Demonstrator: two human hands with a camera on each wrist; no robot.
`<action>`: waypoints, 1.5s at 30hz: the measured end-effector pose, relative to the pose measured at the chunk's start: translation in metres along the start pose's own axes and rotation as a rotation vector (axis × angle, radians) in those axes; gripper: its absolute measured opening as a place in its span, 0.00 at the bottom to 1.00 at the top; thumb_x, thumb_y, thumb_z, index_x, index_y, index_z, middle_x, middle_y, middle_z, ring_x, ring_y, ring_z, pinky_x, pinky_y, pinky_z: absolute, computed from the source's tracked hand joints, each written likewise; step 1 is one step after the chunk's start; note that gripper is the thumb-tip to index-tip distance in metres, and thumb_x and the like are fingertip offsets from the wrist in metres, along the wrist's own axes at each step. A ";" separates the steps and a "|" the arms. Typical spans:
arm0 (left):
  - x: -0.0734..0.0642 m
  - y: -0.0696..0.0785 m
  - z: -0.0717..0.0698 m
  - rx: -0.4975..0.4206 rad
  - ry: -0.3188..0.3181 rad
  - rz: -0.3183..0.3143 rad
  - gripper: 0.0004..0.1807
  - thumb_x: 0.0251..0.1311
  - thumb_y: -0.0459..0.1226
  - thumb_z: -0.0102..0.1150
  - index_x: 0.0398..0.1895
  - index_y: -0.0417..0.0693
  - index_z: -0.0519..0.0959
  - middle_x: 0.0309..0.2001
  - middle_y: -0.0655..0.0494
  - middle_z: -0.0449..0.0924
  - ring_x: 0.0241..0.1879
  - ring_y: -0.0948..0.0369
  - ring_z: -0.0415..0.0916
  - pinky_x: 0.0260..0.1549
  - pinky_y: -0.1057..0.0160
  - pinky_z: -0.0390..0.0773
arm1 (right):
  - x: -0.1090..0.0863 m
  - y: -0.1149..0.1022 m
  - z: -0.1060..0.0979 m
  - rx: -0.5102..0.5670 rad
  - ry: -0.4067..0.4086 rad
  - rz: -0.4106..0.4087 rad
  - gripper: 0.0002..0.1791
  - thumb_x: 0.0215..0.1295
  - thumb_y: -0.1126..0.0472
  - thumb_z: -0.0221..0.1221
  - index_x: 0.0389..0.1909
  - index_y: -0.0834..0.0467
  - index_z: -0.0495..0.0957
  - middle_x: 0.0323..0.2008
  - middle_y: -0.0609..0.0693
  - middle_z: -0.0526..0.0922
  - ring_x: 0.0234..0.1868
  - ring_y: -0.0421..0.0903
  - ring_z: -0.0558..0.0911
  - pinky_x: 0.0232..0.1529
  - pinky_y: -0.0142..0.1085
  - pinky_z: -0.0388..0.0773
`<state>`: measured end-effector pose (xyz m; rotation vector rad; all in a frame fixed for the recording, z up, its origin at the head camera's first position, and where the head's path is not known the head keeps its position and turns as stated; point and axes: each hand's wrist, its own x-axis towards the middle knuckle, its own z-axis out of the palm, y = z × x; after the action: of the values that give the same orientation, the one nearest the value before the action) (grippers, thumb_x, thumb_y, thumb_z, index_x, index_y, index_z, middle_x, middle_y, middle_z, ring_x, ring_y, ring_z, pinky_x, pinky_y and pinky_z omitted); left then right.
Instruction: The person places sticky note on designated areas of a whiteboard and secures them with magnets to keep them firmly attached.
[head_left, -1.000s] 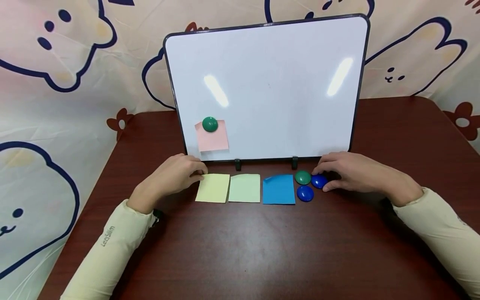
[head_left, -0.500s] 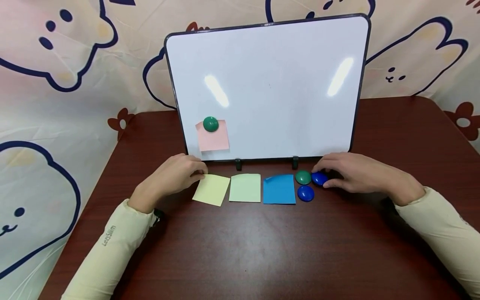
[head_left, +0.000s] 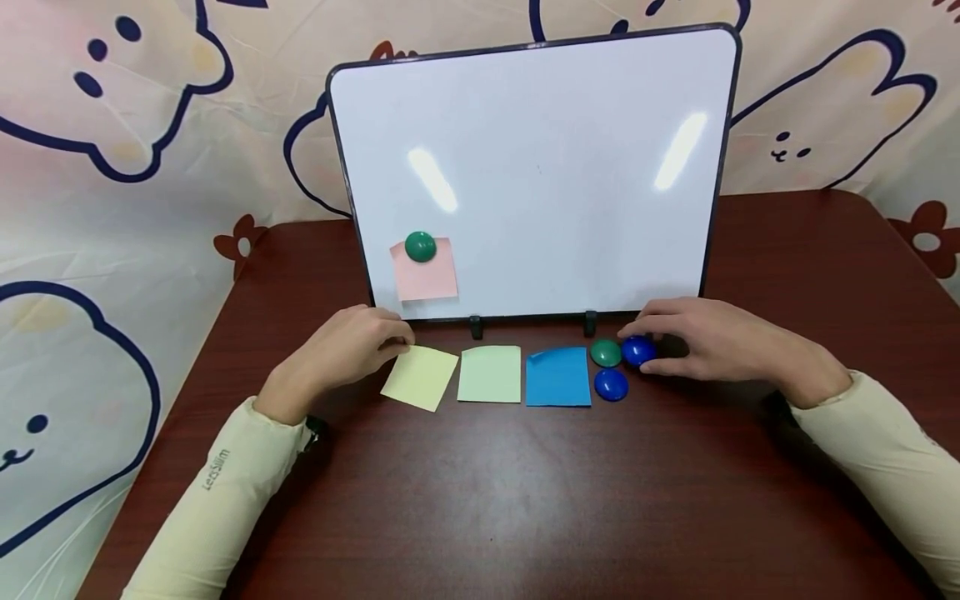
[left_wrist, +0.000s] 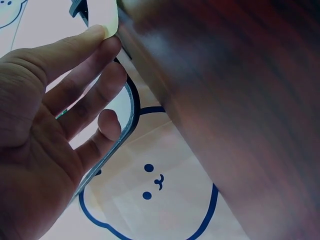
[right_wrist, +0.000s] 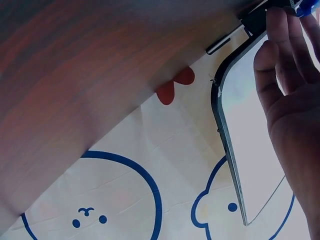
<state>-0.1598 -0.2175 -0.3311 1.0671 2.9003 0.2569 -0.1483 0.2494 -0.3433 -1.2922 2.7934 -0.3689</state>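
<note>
In the head view, my left hand (head_left: 341, 350) pinches the top corner of a pale yellow sticky note (head_left: 420, 377), which lies turned askew. The left wrist view shows the thumb and index finger closed on the note's edge (left_wrist: 105, 17). My right hand (head_left: 723, 340) holds a round blue magnet (head_left: 638, 351) between thumb and fingers; only part of that magnet (right_wrist: 308, 7) shows in the right wrist view. Beside it lie a green magnet (head_left: 606, 352) and a second blue magnet (head_left: 611, 384).
A whiteboard (head_left: 540, 175) stands behind the hands on small black feet (head_left: 590, 323). A pink sticky note (head_left: 426, 279) hangs on it under a green magnet (head_left: 421, 247). Light green (head_left: 489, 374) and blue sticky notes (head_left: 558, 377) lie on the brown table (head_left: 480, 492).
The yellow sticky note has turned clockwise, its lower edge swinging left. My right fingers have spread around the blue magnet, which shows more fully and sits slightly higher.
</note>
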 end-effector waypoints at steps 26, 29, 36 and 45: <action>0.000 -0.005 0.000 -0.078 0.097 0.003 0.06 0.59 0.32 0.68 0.39 0.50 0.87 0.38 0.57 0.87 0.36 0.60 0.81 0.39 0.57 0.82 | 0.001 0.000 0.001 -0.015 -0.010 0.040 0.19 0.59 0.44 0.69 0.51 0.44 0.82 0.45 0.37 0.80 0.44 0.35 0.78 0.47 0.41 0.82; 0.000 -0.007 -0.001 -0.099 0.104 -0.012 0.07 0.59 0.33 0.68 0.39 0.50 0.87 0.39 0.57 0.87 0.37 0.60 0.81 0.39 0.57 0.81 | 0.000 0.000 0.001 -0.018 -0.011 0.044 0.20 0.59 0.44 0.69 0.50 0.44 0.82 0.45 0.37 0.80 0.44 0.35 0.78 0.47 0.41 0.82; 0.001 -0.008 -0.003 -0.134 0.108 -0.043 0.07 0.60 0.33 0.67 0.40 0.51 0.87 0.38 0.57 0.87 0.35 0.61 0.79 0.37 0.59 0.79 | 0.000 -0.002 0.000 -0.010 -0.018 0.053 0.19 0.60 0.43 0.68 0.51 0.43 0.82 0.45 0.37 0.81 0.45 0.36 0.78 0.47 0.42 0.82; 0.000 -0.006 -0.005 -0.173 0.151 -0.080 0.06 0.60 0.33 0.67 0.39 0.49 0.87 0.38 0.55 0.88 0.34 0.60 0.78 0.35 0.59 0.78 | 0.000 -0.002 0.000 -0.014 -0.013 0.044 0.19 0.61 0.43 0.67 0.51 0.42 0.82 0.45 0.37 0.80 0.45 0.35 0.78 0.47 0.42 0.82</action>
<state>-0.1646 -0.2228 -0.3275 0.9404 2.9749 0.5972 -0.1468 0.2477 -0.3429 -1.2291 2.8138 -0.3383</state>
